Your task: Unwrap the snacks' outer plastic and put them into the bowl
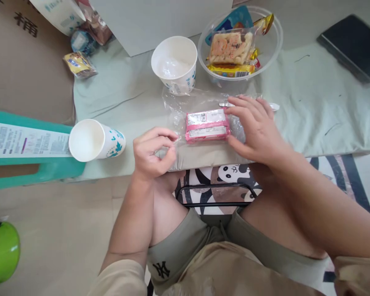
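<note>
Fingers (158, 132) on the left hand (146, 154) were curled in, thumb tip tucked close to the index, right at the edge of some clear film (173, 107); honestly couldn't tell if they'd pinched it. The right hand (259, 131) was way looser, fingers fanned out and nothing clenched, with the thumb and index bracketing one end of a pink packet (207, 125). Whether they actually touched it, no idea.

The packet lay on the bench (308, 98), with that film spread around it. Calling the packet the clock's middle, the left hand sat around 8 o'clock and the right at 3, partly over a white utensil (275, 107). One paper cup (180, 84) stood at 11 with something clear inside, and a clear bowl (277, 39) full of wrapped snacks (231, 47) was at 1. Another paper cup (112, 144) was out at 9, beside a teal box (57, 167).
</note>
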`<state>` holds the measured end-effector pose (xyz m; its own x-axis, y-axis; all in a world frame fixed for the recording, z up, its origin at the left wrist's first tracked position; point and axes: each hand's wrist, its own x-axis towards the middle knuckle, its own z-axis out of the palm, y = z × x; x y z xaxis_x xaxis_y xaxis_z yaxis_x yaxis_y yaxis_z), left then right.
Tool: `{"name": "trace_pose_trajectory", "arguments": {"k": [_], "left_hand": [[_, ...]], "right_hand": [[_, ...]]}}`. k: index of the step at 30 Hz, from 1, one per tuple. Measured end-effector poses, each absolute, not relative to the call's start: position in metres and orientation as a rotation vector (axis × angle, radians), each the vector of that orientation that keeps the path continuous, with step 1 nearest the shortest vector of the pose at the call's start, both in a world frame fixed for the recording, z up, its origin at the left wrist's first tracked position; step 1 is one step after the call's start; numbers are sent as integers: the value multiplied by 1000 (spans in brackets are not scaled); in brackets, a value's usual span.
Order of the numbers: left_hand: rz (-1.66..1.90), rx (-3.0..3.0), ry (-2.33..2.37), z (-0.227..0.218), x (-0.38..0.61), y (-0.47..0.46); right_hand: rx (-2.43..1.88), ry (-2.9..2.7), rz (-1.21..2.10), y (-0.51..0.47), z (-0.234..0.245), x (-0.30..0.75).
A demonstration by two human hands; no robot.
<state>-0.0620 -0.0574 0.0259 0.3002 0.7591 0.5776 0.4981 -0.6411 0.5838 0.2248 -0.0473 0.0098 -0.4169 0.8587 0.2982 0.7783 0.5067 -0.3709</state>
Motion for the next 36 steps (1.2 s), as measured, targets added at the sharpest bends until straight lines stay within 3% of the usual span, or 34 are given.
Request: {"name": "trace_pose_trajectory", "arguments": {"k": [10, 18, 22, 27, 36], "left_hand": [[727, 2150, 1254, 34, -73, -65], [376, 1702, 1472, 36, -80, -53], [599, 2004, 1603, 44, -73, -55], [1020, 2139, 1403, 49, -41, -55], [618, 1929, 1686, -4, -31, -17]], "right_hand": [[-1333, -2554, 133, -63, 27, 237], [-1612, -2691, 646, -83, 50, 240], [-1649, -2355, 643, -73, 42, 235], [-1349, -2209, 513, -54, 18, 212], [-1553, -2387, 460, -37, 12, 184]]}}
